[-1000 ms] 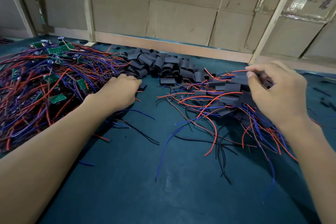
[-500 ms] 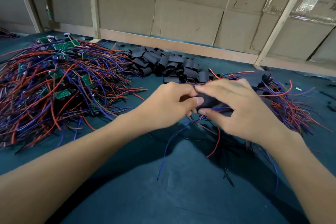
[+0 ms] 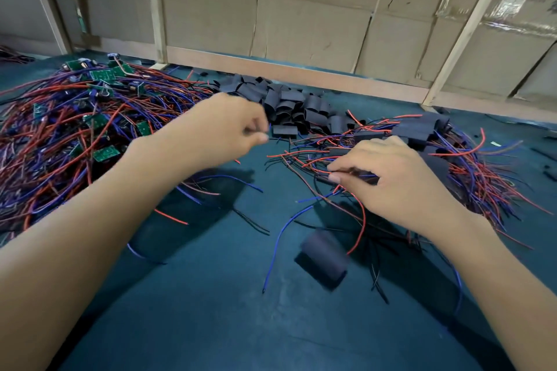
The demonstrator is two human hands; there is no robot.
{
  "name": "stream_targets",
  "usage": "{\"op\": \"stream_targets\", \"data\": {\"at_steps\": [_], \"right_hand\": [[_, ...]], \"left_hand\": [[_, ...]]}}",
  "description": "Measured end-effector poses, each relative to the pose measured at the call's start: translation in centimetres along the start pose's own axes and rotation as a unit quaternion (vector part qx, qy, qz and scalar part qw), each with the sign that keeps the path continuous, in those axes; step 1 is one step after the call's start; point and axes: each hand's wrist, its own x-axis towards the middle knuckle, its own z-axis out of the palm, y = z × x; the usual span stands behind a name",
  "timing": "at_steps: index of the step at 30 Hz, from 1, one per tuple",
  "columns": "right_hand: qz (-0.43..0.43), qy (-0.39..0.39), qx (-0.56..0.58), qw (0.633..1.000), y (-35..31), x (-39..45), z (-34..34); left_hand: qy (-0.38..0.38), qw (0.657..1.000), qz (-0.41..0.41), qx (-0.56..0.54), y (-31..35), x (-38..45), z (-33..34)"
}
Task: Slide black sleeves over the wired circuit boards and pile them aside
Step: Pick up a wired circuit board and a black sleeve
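My right hand (image 3: 391, 181) rests low on the sleeved pile (image 3: 422, 132) at the right, thumb and fingers pinching a dark sleeved board (image 3: 360, 175) with red and blue wires. My left hand (image 3: 223, 129) hovers blurred between the heap of bare green circuit boards (image 3: 99, 120) at the left and the loose black sleeves (image 3: 289, 105) at the back. Its fingers are curled, and whether they hold anything is unclear. One black sleeve (image 3: 324, 259), blurred, is near the table front, below my right hand.
The work surface is a dark teal mat (image 3: 211, 310). Stray red, blue and black wires (image 3: 280, 238) trail across its middle. A cardboard wall with wooden battens (image 3: 301, 24) closes off the back.
My hands were together at the centre on a black sleeve and have parted. The left went left and back, the right went right onto the sleeved pile. A loose sleeve now shows near the front.
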Motion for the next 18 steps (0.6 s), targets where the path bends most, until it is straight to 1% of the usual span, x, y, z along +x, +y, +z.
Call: {"op": "stream_targets", "data": {"at_steps": [1, 2, 3, 4, 5, 7, 9, 10, 12, 13, 15, 16, 18], "right_hand": [[0.012, -0.018, 0.0, 1.0, -0.1, -0.1, 0.1], [0.023, -0.039, 0.007, 0.999, -0.2, -0.2, 0.1], [0.029, -0.06, 0.031, 0.997, -0.4, -0.3, 0.1], [0.032, -0.08, 0.074, 0.993, -0.7, -0.4, -0.1], [0.037, -0.106, 0.126, 0.986, -1.0, -0.4, -0.3], [0.06, -0.179, 0.206, 0.96, -1.6, -0.3, -0.9], [0.081, -0.253, 0.236, 0.935, -2.1, -0.1, -1.3], [0.089, -0.288, 0.229, 0.925, -2.4, -0.1, -1.4], [0.09, -0.346, 0.172, 0.918, -2.9, -0.1, -1.3], [0.084, -0.359, 0.147, 0.918, -3.1, -0.1, -1.2], [0.083, -0.358, 0.162, 0.916, -3.2, 0.0, -0.8], [0.087, -0.356, 0.18, 0.913, -3.2, 0.0, -0.7], [0.093, -0.355, 0.198, 0.909, -3.2, -0.1, -0.6]], "left_hand": [[-0.042, 0.995, -0.021, 0.088, -1.0, 0.1, 0.0], [-0.094, 0.982, -0.048, 0.156, -1.9, 0.2, 0.2], [-0.137, 0.969, -0.069, 0.196, -2.5, 0.2, 0.5], [-0.17, 0.959, -0.085, 0.209, -2.8, 0.1, 0.9], [-0.176, 0.959, -0.092, 0.201, -3.1, 0.3, 1.3], [-0.158, 0.964, -0.097, 0.188, -3.5, 0.5, 1.8], [-0.145, 0.971, -0.098, 0.165, -3.5, 0.5, 1.9], [-0.142, 0.972, -0.101, 0.159, -3.4, 0.4, 1.8], [-0.133, 0.973, -0.102, 0.158, -3.4, 0.3, 2.1], [-0.13, 0.973, -0.097, 0.163, -3.3, 0.2, 2.2], [-0.121, 0.975, -0.086, 0.165, -2.7, 0.1, 2.3], [-0.105, 0.98, -0.074, 0.152, -2.4, 0.1, 2.4], [-0.041, 0.994, -0.032, 0.097, -1.7, 0.3, 2.7]]}}
